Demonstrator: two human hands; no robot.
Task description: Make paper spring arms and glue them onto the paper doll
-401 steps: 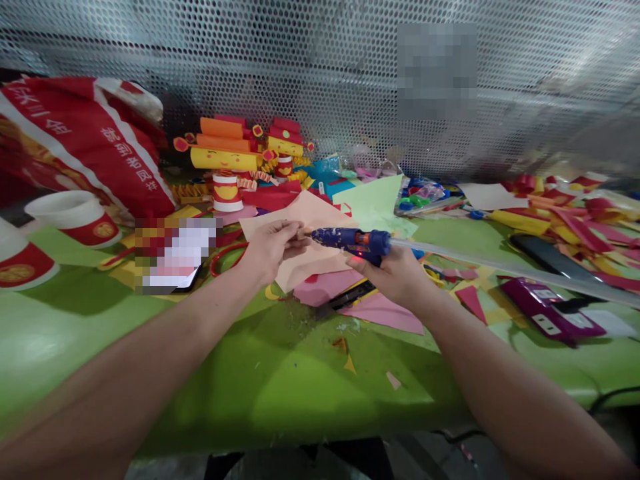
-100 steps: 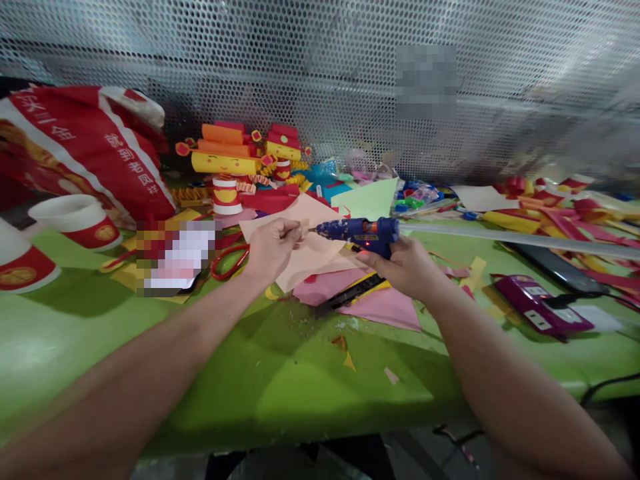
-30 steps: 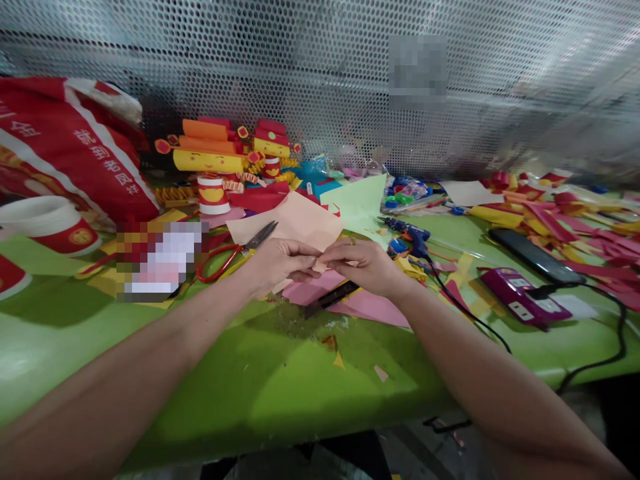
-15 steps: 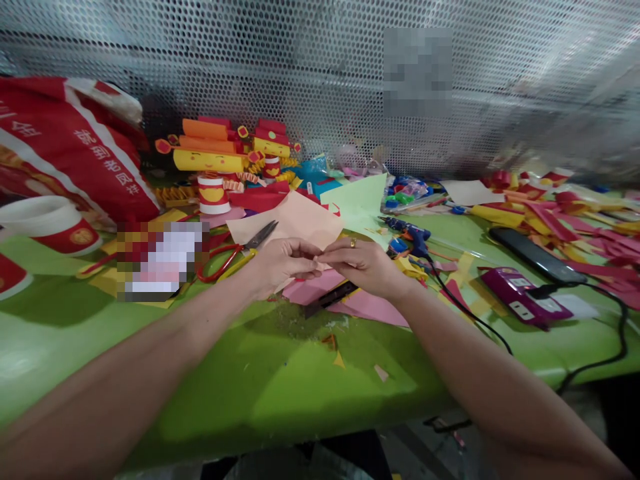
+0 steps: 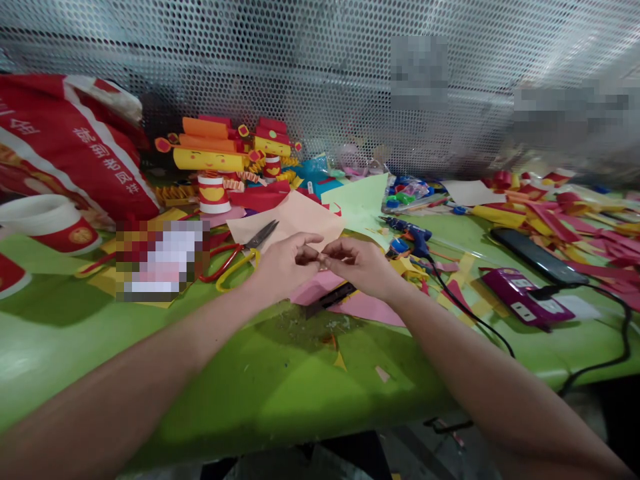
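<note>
Head view: the left hand and right hand meet at curled, pinched fingertips; I cannot tell what, if anything, they grip. Peach paper lies just beyond, scissors left, a blue glue gun right, pink paper nearer.

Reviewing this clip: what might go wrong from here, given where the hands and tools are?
1. The scissors lie close beside the left hand with blades bare, so a careless reach might nick it.
2. The glue gun rests by paper scraps; if hot, which the picture can't show, its nozzle might scorch paper or fingers.
3. Its cord runs near the right forearm, so a sideways sweep could snag it.
</note>
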